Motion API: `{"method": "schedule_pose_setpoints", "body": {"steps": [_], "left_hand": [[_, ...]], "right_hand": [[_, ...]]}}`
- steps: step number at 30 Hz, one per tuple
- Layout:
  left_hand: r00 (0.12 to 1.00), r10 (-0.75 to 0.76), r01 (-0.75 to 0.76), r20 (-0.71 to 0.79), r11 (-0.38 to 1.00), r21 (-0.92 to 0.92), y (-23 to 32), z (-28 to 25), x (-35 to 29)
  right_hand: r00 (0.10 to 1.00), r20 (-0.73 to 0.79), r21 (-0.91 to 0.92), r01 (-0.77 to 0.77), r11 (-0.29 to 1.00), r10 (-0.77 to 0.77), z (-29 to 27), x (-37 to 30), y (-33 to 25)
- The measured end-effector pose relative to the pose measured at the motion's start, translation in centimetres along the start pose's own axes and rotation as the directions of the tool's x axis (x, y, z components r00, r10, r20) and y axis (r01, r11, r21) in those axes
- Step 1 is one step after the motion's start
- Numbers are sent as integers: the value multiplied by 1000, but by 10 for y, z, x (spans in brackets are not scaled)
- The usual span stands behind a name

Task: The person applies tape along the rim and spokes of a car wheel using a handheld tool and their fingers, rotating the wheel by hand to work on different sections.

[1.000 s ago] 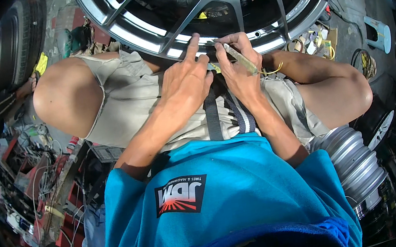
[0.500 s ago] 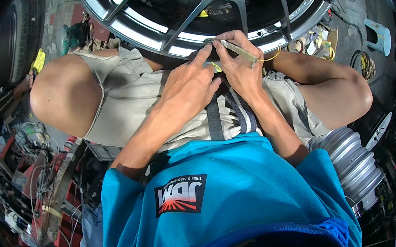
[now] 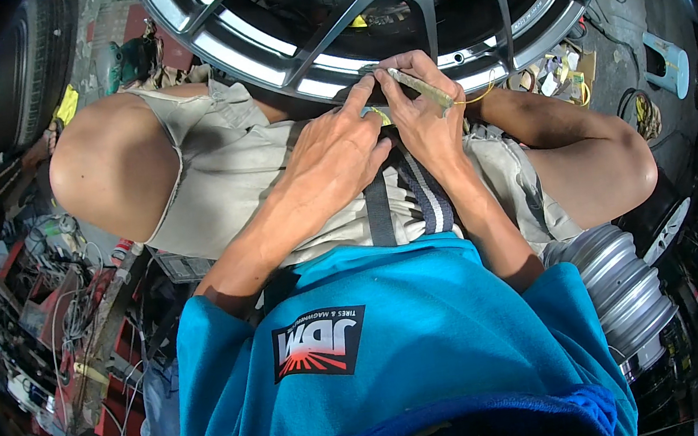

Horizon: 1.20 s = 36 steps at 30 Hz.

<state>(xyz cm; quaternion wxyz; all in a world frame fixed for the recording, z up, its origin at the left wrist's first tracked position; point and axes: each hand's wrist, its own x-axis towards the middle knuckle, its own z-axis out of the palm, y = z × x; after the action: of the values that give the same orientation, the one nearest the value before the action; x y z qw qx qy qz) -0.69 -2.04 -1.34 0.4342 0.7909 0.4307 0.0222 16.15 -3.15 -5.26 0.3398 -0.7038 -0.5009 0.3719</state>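
A grey alloy wheel rim (image 3: 336, 28) with split spokes and a bright machined lip stands in front of me, its near edge over my lap. My right hand (image 3: 425, 110) pinches a thin, flat, yellowish-grey stick-like tool (image 3: 420, 87) against that edge. Beside it, my left hand (image 3: 334, 146) reaches its index finger to the lip, near the tool's tip. Its thumb is spread apart and its other fingers curl underneath, partly hidden. A thin yellow strand (image 3: 483, 92) curves out by the tool's lower end. Exactly what the fingertips touch is hard to make out.
Tyres (image 3: 16, 92) stand at the far left, near a green power tool (image 3: 117, 68). Wires and tools clutter a red rack (image 3: 45, 309) on the left. To the right are a silver wheel barrel (image 3: 619, 286) and a light-blue plastic container (image 3: 667, 65).
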Motion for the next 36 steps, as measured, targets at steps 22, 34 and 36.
{"method": "schedule_pose_setpoints", "body": {"steps": [22,34,36], "left_hand": [[999,-39,39,30,999,-18,2,0,1],[1000,-8,8,2,1000,-13,-2,0,1],[1000,-18,18,6,1000,-13,-1,0,1]], "right_hand": [[999,-5,-14,-38,999,38,2,3,-1],[1000,1,2,-12,1000,12,-1,3,-3],[1000,12,5,-21,1000,21,-1,3,-3]]}}
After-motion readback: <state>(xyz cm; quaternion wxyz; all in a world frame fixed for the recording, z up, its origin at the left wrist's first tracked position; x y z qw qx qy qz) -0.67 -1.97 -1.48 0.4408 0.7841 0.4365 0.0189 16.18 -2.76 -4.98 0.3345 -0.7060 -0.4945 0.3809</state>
